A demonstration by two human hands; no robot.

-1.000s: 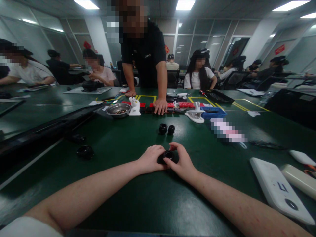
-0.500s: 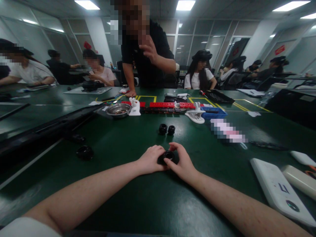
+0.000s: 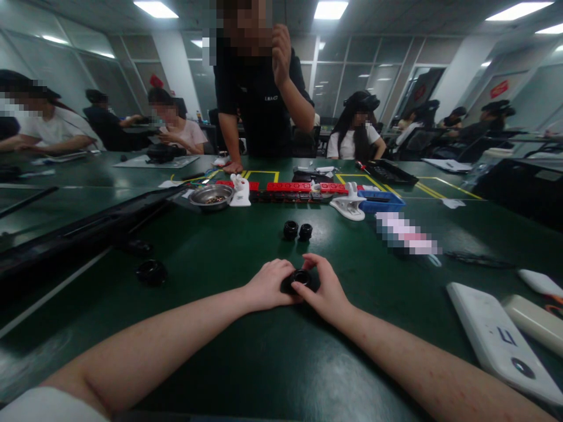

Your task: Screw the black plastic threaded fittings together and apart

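Between my hands, on the green tabletop, is a black cable gland (image 3: 301, 278) with its round opening facing up. My left hand (image 3: 271, 285) wraps its left side, with the fingers closed and partly hiding it. My right hand (image 3: 325, 290) holds the right side, thumb across the near rim and fingers curved round the far side. Just beyond stand two similar black glands, a larger one (image 3: 291, 230) and a smaller one (image 3: 305, 232), side by side. Farther left lies another black gland (image 3: 151, 272), tipped on its side.
A long black housing (image 3: 88, 225) lies at left. Across the table are a metal bowl (image 3: 211, 197) of small parts, white clamps (image 3: 349, 203), a red strip (image 3: 290, 187) and a blue tray (image 3: 382, 200). A white device (image 3: 501, 340) lies right. A person (image 3: 259, 94) leans on the far edge.
My hands and the cable gland stay practically in place. Across the table, the standing person's raised hand has moved up and to the right.
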